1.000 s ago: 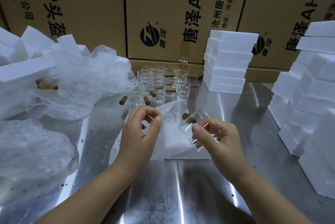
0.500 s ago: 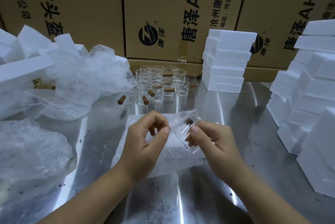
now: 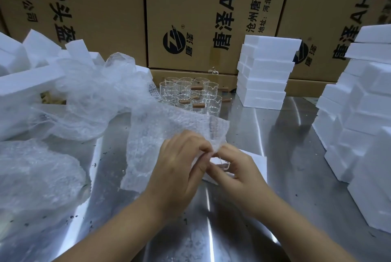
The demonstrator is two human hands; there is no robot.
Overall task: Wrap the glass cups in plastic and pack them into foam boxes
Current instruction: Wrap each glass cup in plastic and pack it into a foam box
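My left hand (image 3: 182, 162) pinches the near edge of a sheet of bubble wrap (image 3: 169, 132) that lies raised over the middle of the metal table (image 3: 285, 145). My right hand (image 3: 234, 168) grips a clear glass cup (image 3: 220, 161), mostly hidden between my fingers and the wrap. Both hands meet over a flat white foam piece (image 3: 254, 162). Behind them stand several bare glass cups (image 3: 190, 94) with brown corks lying among them.
Crumpled bubble wrap (image 3: 88, 100) and foam blocks (image 3: 25, 66) pile up on the left. A foam box stack (image 3: 264, 73) stands at the back, and more foam boxes (image 3: 359, 124) line the right. Cardboard cartons (image 3: 211, 13) wall off the rear.
The hands came together and dropped toward the table. The bubble wrap sheet rose and spread over the cup, which now shows far less.
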